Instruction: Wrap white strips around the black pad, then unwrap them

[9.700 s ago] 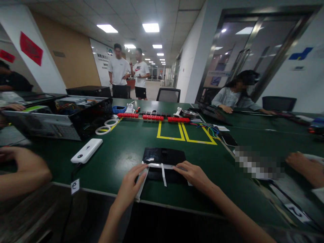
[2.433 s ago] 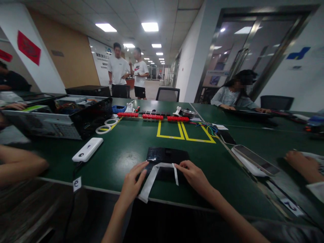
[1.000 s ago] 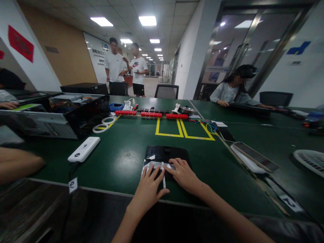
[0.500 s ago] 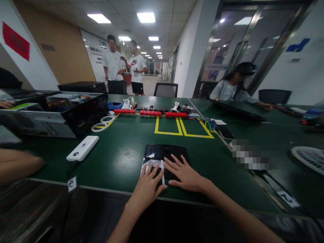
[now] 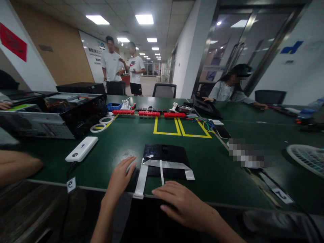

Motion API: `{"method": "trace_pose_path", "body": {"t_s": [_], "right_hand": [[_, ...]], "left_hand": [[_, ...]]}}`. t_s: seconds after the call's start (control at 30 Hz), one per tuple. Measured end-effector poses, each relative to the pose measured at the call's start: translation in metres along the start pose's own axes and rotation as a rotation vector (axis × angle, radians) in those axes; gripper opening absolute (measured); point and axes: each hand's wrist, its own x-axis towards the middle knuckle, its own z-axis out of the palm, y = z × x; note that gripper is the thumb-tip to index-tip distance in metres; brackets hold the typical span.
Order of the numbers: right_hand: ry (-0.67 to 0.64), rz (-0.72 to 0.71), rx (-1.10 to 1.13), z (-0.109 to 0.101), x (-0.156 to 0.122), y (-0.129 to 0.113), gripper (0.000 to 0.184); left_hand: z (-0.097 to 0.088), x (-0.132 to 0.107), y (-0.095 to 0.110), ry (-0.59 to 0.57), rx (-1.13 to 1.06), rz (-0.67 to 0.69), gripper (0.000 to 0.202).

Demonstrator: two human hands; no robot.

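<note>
both hands (image 5: pixel 121 179) (image 5: pixel 181 204) near a black panel (image 5: pixel 176 153) with flat white strips (image 5: pixel 141 179)

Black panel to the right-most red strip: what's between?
In the head view: yellow tape outlines on the near side of the red strip, then green tabletop up to the black panel.

The left hand (image 5: pixel 121 179) and right hand (image 5: pixel 181 204) are bare, with slender fingers (image 5: pixel 127 162) and narrow wrists (image 5: pixel 108 199). The forearms (image 5: pixel 101 221) are uncovered as far as they show. Below the near edge of the table (image 5: pixel 113 152), shadow obscures any clothing.
</note>
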Motion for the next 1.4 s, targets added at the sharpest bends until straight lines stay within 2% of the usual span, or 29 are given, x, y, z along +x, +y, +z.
{"method": "trace_pose_path", "body": {"t_s": [0.1, 0.17, 0.3, 0.4, 0.5, 0.63, 0.77, 1.0, 1.2, 1.4], "right_hand": [[-0.071, -0.09, -0.028, 0.007, 0.018, -0.01, 0.034], [-0.033, -0.071, -0.116, 0.013, 0.035, -0.002, 0.032], [0.073, 0.079, -0.349, 0.035, 0.067, 0.028, 0.045], [0.023, 0.19, -0.405, 0.048, 0.079, 0.051, 0.054], [-0.067, 0.209, -0.379, 0.048, 0.078, 0.067, 0.053], [-0.176, 0.256, -0.314, 0.025, 0.065, 0.087, 0.052], [-0.256, 0.321, -0.203, -0.002, 0.039, 0.118, 0.053], [-0.181, 0.471, -0.124, -0.038, -0.03, 0.178, 0.054], [-0.152, 0.564, -0.132, -0.05, -0.073, 0.213, 0.059], [-0.107, 0.557, -0.146, -0.048, -0.08, 0.214, 0.057]], "left_hand": [[0.003, -0.003, -0.027, 0.047, 0.076, -0.044, 0.036], [0.007, -0.006, -0.037, 0.05, 0.095, -0.049, 0.037], [0.012, -0.011, -0.04, 0.021, 0.115, -0.035, 0.036], [0.012, -0.011, -0.039, 0.005, 0.129, -0.05, 0.035], [0.011, -0.011, -0.04, 0.003, 0.133, -0.057, 0.035], [0.011, -0.012, -0.04, -0.002, 0.143, -0.059, 0.035], [0.01, -0.011, -0.037, 0.006, 0.145, -0.057, 0.034], [0.007, -0.011, -0.033, 0.01, 0.145, -0.051, 0.032], [0.007, -0.011, -0.031, 0.002, 0.154, -0.056, 0.033], [0.007, -0.011, -0.032, 0.002, 0.148, -0.042, 0.033]]}}
